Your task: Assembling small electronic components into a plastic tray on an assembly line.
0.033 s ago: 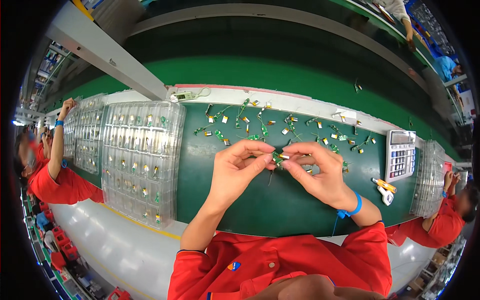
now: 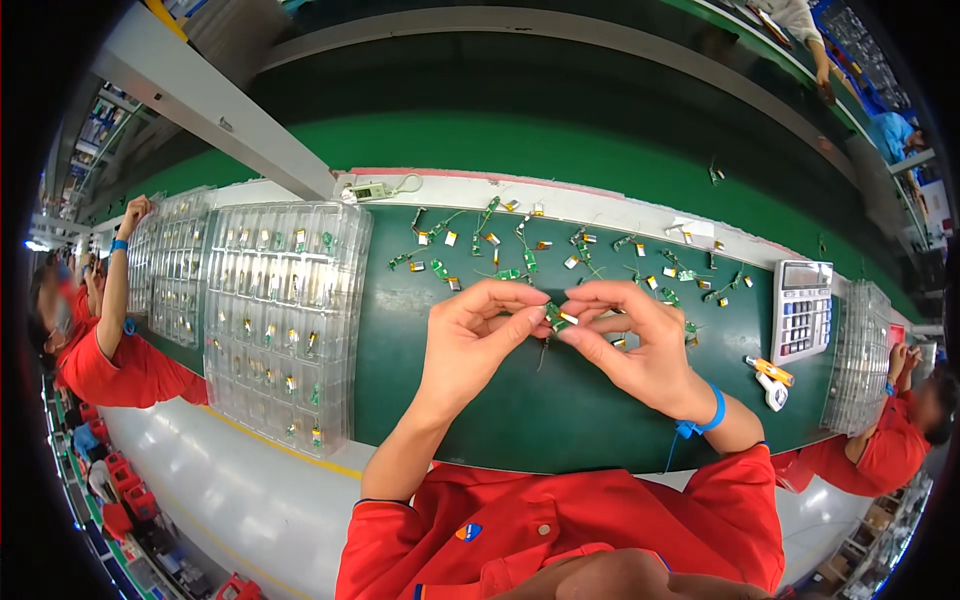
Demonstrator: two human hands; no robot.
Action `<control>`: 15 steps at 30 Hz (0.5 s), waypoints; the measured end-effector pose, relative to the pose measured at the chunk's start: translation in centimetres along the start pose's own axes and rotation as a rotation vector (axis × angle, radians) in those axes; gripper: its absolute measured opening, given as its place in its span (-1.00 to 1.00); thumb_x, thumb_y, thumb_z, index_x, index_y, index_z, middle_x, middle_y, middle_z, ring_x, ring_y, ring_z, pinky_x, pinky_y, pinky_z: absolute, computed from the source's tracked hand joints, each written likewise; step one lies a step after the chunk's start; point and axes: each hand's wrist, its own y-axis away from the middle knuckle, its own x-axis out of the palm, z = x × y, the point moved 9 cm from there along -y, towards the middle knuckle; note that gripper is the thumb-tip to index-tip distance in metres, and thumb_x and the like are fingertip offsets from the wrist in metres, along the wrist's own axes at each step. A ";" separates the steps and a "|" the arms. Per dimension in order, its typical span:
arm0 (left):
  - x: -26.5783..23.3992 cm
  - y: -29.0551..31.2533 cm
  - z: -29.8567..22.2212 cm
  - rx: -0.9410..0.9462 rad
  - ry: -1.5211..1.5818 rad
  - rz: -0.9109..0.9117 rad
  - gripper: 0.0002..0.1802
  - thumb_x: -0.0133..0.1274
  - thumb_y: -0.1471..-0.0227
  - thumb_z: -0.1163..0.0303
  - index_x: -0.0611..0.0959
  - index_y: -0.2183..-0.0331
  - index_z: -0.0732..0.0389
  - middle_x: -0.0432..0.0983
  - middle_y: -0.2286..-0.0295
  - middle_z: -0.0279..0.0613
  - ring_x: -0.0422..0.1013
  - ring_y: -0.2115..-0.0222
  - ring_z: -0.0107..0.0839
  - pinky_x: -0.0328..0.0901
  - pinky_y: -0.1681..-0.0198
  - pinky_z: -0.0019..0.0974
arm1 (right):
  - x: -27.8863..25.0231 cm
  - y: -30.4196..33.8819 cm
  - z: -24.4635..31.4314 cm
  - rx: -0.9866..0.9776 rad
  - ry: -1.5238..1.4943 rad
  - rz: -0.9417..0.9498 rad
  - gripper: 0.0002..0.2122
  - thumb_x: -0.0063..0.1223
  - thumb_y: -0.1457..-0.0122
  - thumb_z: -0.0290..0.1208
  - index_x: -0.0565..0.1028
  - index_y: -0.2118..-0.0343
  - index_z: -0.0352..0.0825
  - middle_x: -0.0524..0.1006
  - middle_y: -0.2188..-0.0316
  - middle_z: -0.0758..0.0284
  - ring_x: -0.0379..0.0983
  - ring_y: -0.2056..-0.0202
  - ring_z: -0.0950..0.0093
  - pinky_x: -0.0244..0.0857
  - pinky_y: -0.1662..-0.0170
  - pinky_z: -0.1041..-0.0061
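In front of my chest, above the green table (image 2: pixel 480 410), I hold a small green circuit board (image 2: pixel 553 314) with a silver-and-yellow battery (image 2: pixel 569 319) at its right end. My left hand (image 2: pixel 483 335) pinches the board between thumb and fingers. Curled around the battery end is my right hand (image 2: pixel 645 340), its thumb and fingertips close against it; the exact contact is partly hidden. A thin dark wire (image 2: pixel 542 354) hangs below the board. Beyond my hands, several similar boards with batteries and wires (image 2: pixel 528 262) lie scattered on the table.
Stacked clear plastic trays (image 2: pixel 285 300) holding boards stand on the left; more trays (image 2: pixel 858 350) stand far right. A calculator (image 2: pixel 801 312), an orange-and-white tool (image 2: pixel 770 372) and a white roll-like item (image 2: pixel 773 392) lie right. A pale device (image 2: pixel 370 191) rests on the ledge. Co-workers sit both sides.
My right thumb has shifted slightly down, and more of the battery shows between my fingertips. My left hand stays in place on the board.
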 end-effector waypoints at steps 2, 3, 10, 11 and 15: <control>-0.1 0.0 0.0 0.017 -0.033 -0.055 -0.85 0.09 -0.01 0.64 0.58 0.29 0.39 0.57 0.39 -0.08 0.51 0.39 -0.41 0.44 0.28 -0.39 | 0.2 0.1 -0.9 0.161 -0.075 0.012 -0.76 0.18 -0.01 -0.63 0.48 0.22 -0.45 0.57 0.32 0.24 0.57 0.32 0.49 0.47 0.28 0.59; 0.0 0.1 0.1 0.014 -0.035 -0.057 -0.85 0.09 -0.01 0.64 0.58 0.29 0.39 0.57 0.39 -0.08 0.51 0.39 -0.41 0.44 0.28 -0.39 | 0.3 0.2 -1.1 0.162 -0.079 0.013 -0.76 0.18 -0.01 -0.63 0.48 0.22 -0.45 0.57 0.32 0.24 0.57 0.32 0.49 0.47 0.28 0.59; -0.2 0.1 0.0 0.076 -0.345 -0.018 -0.91 0.11 -0.01 0.57 0.58 0.36 0.37 0.56 0.44 -0.16 0.50 0.43 -0.46 0.44 0.38 -0.42 | -0.6 0.1 -0.8 0.126 0.058 0.011 -0.85 0.08 -0.02 -0.66 0.53 0.30 -0.43 0.58 0.37 0.26 0.58 0.35 0.50 0.46 0.30 0.61; 0.0 0.1 -0.1 0.083 -0.340 0.008 -0.91 0.12 0.00 0.54 0.58 0.38 0.35 0.56 0.47 -0.19 0.50 0.48 -0.49 0.43 0.42 -0.44 | -0.5 0.1 -0.8 0.132 0.061 0.025 -0.85 0.07 -0.02 -0.67 0.54 0.32 -0.42 0.58 0.39 0.27 0.58 0.36 0.50 0.45 0.30 0.61; -0.3 0.1 -0.3 0.016 -0.310 0.045 -0.94 0.06 -0.06 0.56 0.54 0.38 0.37 0.54 0.43 -0.12 0.49 0.40 -0.43 0.43 0.36 -0.38 | -0.3 0.0 -0.9 0.163 0.019 0.053 -0.86 0.08 -0.02 -0.67 0.54 0.32 -0.44 0.58 0.41 0.27 0.58 0.37 0.51 0.45 0.30 0.61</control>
